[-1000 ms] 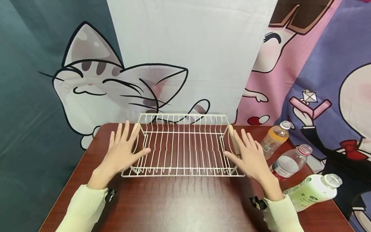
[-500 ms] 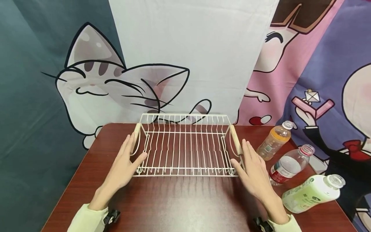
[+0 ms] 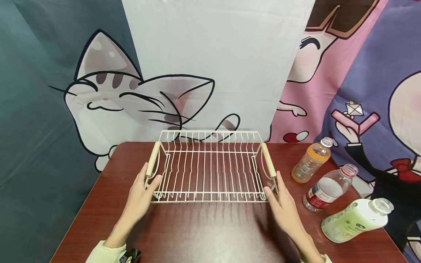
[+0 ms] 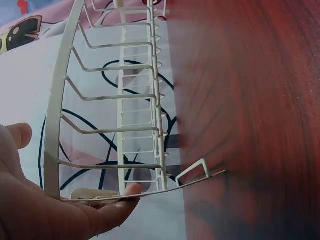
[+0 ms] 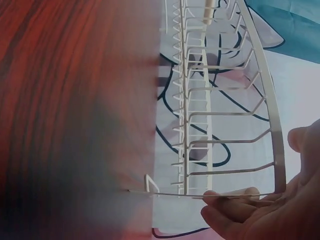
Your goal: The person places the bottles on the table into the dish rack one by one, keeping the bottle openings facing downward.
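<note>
A white wire dish rack (image 3: 212, 171) with a pale wooden handle (image 3: 153, 159) on each end stands on the table. At its near left corner is my left hand (image 3: 139, 201), thumb on the inner side and fingers along the outer end. In the left wrist view those fingers (image 4: 112, 212) lie fairly straight against the side wire, thumb lifted off the top rail. My right hand (image 3: 283, 206) is at the near right corner, its thumb apart from the rail in the right wrist view. There its fingers (image 5: 227, 217) touch the end wire below the rail, not wrapped round it.
On the right of the reddish-brown table (image 3: 210, 233) stand an orange-labelled bottle (image 3: 310, 162), a clear bottle with a red and white label (image 3: 329, 188) and a white and green bottle (image 3: 355, 221). A cartoon-printed cloth (image 3: 210, 54) hangs right behind the rack.
Both hands have drawn back from beside the wooden handles to the rack's near corners. Their spread fingers have closed together and turned edge-on. The rack stays about where it was.
</note>
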The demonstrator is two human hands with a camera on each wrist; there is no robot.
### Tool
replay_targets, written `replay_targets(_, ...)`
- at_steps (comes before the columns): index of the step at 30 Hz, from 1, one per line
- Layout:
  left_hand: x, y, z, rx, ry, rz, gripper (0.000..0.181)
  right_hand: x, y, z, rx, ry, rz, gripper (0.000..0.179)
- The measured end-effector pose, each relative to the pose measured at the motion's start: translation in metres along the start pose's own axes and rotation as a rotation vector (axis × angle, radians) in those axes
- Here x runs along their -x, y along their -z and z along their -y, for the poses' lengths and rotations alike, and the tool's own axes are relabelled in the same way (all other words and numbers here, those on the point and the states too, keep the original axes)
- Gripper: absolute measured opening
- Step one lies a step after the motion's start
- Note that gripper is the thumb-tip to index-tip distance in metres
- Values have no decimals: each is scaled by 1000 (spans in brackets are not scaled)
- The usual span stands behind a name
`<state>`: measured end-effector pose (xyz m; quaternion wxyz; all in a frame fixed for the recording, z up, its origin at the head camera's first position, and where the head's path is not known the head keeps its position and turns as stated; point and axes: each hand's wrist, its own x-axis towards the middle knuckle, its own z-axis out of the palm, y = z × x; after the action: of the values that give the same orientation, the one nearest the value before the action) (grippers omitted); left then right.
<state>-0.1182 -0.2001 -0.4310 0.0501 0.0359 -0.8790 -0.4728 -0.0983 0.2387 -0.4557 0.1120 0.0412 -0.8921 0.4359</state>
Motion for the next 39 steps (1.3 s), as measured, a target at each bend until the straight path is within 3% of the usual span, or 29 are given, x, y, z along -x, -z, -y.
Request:
replay_targets(7, 5, -3, 1, -13, -18, -13, 86, 9, -4, 3, -33, 42, -20, 79)
replay_targets(22, 8, -12, 9, -38, -76, -69, 96, 12, 0, -1, 71, 60, -36, 79)
replay_targets(33, 10, -15, 13, -72, -88, -71, 100, 28, 24, -3, -50, 119, -360, 72)
replay_targets(39, 11, -16, 13, -85, -91, -73, 100, 44, 40, -4, -101, 237, -533, 62)
